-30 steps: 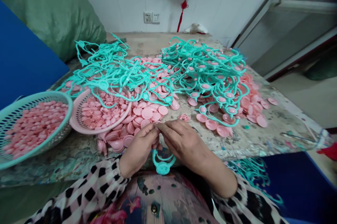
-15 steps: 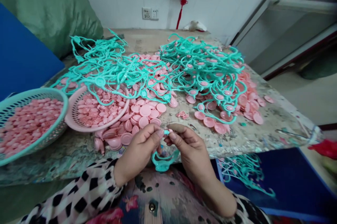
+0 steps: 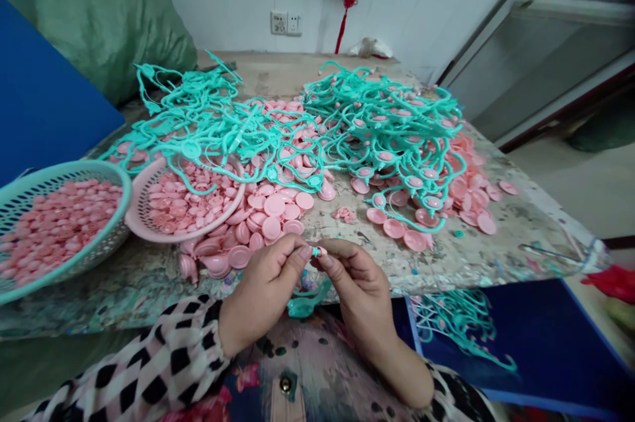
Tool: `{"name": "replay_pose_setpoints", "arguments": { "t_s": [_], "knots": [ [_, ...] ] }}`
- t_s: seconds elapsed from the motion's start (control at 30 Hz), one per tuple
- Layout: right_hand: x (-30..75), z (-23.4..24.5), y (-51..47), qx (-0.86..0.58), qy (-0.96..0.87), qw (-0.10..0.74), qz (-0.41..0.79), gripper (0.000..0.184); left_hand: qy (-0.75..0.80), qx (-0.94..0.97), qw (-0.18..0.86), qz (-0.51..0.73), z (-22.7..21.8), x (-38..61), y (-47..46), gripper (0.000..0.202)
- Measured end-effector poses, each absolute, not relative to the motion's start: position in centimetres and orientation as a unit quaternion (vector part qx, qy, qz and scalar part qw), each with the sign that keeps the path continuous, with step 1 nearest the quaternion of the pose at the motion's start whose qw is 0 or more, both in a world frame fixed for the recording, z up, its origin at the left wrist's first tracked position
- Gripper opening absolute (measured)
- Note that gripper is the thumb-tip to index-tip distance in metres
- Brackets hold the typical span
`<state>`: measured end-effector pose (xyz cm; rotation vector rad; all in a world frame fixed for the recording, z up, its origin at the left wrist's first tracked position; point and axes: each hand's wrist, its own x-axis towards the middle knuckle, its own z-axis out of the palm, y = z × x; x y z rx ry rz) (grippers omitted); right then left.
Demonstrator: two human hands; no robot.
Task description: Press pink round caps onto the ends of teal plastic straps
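Note:
My left hand [image 3: 262, 293] and my right hand [image 3: 360, 290] meet above the table's front edge. Their fingertips pinch a small teal-and-pink plastic piece [image 3: 317, 251] between them. Below the hands hangs a teal plastic loop [image 3: 307, 303], partly hidden by my fingers; I cannot tell whether it joins the pinched piece. Nearest the hands lies a heap of pink plastic discs [image 3: 262, 217]. Tangled teal plastic strands [image 3: 381, 131] with pink discs attached spread across the table behind it.
A teal basket [image 3: 64, 230] and a pink basket [image 3: 183, 237], both full of small pink pieces, stand at left on the stained table [image 3: 446, 263]. More teal strands lie in a blue bin [image 3: 461, 329] at lower right. A green sack [image 3: 89, 18] rests behind a blue board [image 3: 44, 91].
My fingers have moved from pressing together to pinching the small piece higher up. The teal loop below has swung lower left. The view has shifted slightly.

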<state>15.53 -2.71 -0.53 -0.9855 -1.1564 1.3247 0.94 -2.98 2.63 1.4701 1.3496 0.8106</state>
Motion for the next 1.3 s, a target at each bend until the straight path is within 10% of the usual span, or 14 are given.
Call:
{"name": "replay_pose_setpoints", "arguments": {
  "t_s": [0.5, 1.3],
  "knots": [
    [18.0, 0.3, -2.5, -0.402, -0.812, 0.348, 0.241, 0.021, 0.533, 0.646, 0.441, 0.322, 3.1, 1.1, -3.5, 0.029],
    [19.7, 2.7, -2.4, -0.366, -0.868, 0.179, 0.285, 0.023, 0.541, 0.719, 0.348, 0.264, 4.5, 1.9, -4.9, 0.035]
  ]
}}
